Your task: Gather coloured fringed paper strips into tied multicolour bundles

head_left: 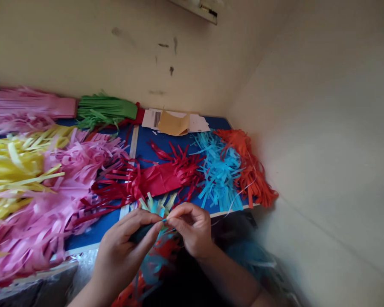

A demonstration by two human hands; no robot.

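Note:
Above the near table edge, my left hand (124, 243) and my right hand (193, 228) meet at their fingertips. Both pinch a small light blue twist of paper (164, 220), which looks like part of a paper tassel. Pale yellow and light blue fringe (155, 204) shows just behind the fingers. Below them hang blue and orange fringes (155, 260), partly hidden by the hands. A thin white string (233, 202) runs from near my right hand up across the orange fringe. Red fringed paper (161, 178) lies on the table beyond my hands.
Light blue fringe (220, 170) and orange fringe (252, 170) lie at the table's right end. Pink fringe (73, 179), yellow fringe (16, 170) and a green bundle (107, 108) cover the left. Cards (198, 123) with brown paper (174, 123) lie against the wall (323, 128).

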